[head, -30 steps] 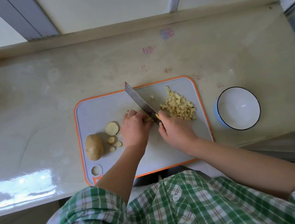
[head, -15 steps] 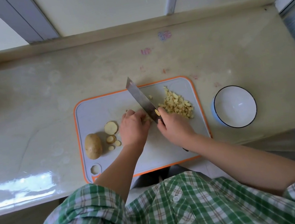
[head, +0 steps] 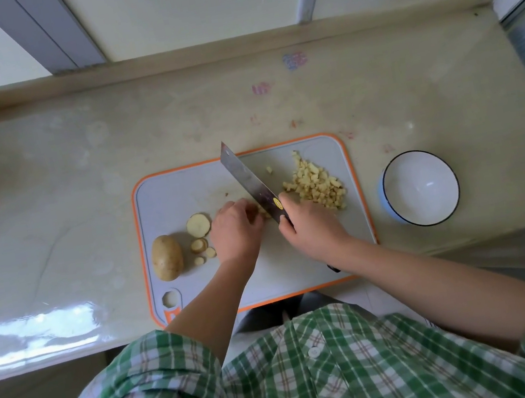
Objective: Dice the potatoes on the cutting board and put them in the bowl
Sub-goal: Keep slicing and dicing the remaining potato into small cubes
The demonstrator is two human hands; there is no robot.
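Diced potato and whole potato on cutting board, bowl beside

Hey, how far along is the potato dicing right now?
Done: a pile of diced potato lies on the cutting board's right side. In hand: the right hand grips the knife, its blade over a potato piece held by the left hand. Left: the slices, the whole potato, and moving everything into the bowl, which is empty.
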